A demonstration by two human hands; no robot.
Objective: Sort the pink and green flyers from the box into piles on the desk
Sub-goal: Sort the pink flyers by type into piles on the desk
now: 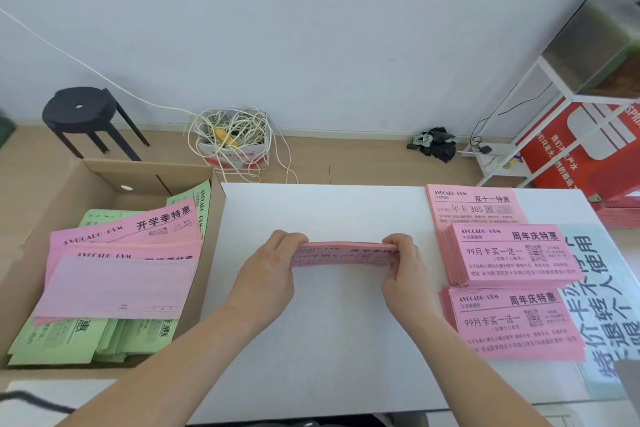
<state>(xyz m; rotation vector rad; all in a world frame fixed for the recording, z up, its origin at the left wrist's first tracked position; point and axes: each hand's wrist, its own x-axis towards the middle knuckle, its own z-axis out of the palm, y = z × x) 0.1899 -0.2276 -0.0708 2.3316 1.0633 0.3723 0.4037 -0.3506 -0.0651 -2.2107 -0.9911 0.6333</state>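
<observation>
Pink flyer stack (346,254), black print, edge-on, gripped at both ends.

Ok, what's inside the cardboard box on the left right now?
Inside the cardboard box: pink flyers on top, one blank side up, with green flyers showing beneath and behind them. The box floor and lower sheets are covered.

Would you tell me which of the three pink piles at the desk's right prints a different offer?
The farthest pile, printed 365; the middle pile and nearest pile both print 99.
</observation>
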